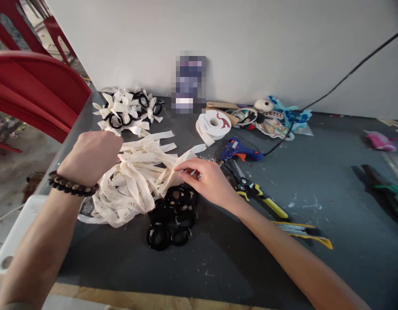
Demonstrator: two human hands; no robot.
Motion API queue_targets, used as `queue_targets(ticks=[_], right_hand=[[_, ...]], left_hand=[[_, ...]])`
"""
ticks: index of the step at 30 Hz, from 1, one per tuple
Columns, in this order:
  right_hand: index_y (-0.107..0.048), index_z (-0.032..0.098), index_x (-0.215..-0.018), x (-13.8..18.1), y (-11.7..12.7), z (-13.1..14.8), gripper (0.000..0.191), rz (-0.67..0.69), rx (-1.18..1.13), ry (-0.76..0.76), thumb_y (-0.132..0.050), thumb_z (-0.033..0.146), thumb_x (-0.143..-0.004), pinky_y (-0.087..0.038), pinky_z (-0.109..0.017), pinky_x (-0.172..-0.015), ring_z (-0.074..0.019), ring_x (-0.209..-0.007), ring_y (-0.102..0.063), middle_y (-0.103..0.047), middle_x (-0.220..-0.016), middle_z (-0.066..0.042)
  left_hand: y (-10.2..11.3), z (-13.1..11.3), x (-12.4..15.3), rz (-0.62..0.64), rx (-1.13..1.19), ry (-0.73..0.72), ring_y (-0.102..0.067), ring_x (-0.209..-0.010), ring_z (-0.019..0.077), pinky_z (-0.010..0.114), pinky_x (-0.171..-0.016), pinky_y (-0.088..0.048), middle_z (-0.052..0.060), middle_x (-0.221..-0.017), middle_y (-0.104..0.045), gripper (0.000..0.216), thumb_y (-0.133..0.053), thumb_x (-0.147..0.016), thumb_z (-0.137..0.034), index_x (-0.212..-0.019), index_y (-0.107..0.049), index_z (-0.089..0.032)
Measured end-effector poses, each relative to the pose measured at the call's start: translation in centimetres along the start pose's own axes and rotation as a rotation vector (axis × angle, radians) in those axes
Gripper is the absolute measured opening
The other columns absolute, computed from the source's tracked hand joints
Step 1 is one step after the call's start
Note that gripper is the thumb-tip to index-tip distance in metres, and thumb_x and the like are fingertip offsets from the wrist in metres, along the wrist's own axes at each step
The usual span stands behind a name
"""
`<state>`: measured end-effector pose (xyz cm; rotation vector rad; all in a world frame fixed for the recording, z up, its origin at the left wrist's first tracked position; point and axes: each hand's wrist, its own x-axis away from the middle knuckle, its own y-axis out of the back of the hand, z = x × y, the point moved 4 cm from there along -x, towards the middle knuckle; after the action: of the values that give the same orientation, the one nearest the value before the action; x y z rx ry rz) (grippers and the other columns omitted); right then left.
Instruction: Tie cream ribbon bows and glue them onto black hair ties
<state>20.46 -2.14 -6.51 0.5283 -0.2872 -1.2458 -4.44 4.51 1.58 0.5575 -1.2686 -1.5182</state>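
A heap of cut cream ribbon strips [134,181] lies on the dark grey table [218,262]. My left hand [91,157], with a bead bracelet on the wrist, is closed over the heap's left side, its fingers hidden in the strips. My right hand [207,178] pinches the end of one ribbon strip at the heap's right edge. A pile of black hair ties [173,217] sits just below the right hand. Finished ribbon bows on black ties [126,110] are stacked at the back left.
A cream ribbon spool [214,124], a blue glue gun [239,150] with black cord, yellow-handled scissors [258,196] and a yellow utility knife [302,230] lie to the right. Red plastic chairs [34,90] stand at left. Trinkets [273,118] line the white wall.
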Motion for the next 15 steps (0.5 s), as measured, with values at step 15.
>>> queue_targets(ticks=[15], right_hand=[[-0.079, 0.026, -0.101, 0.0, 0.5, 0.5, 0.016, -0.035, 0.018, 0.005, -0.063, 0.028, -0.100, -0.051, -0.032, -0.070, -0.0181, -0.081, -0.070, -0.079, -0.100, -0.002]], left_hand=[[0.1, -0.6, -0.5, -0.050, 0.121, -0.196, -0.064, -0.078, 0.0199, 0.030, -0.065, -0.035, 0.005, -0.087, -0.070, 0.020, -0.051, -0.092, -0.008, -0.077, -0.060, -0.019]])
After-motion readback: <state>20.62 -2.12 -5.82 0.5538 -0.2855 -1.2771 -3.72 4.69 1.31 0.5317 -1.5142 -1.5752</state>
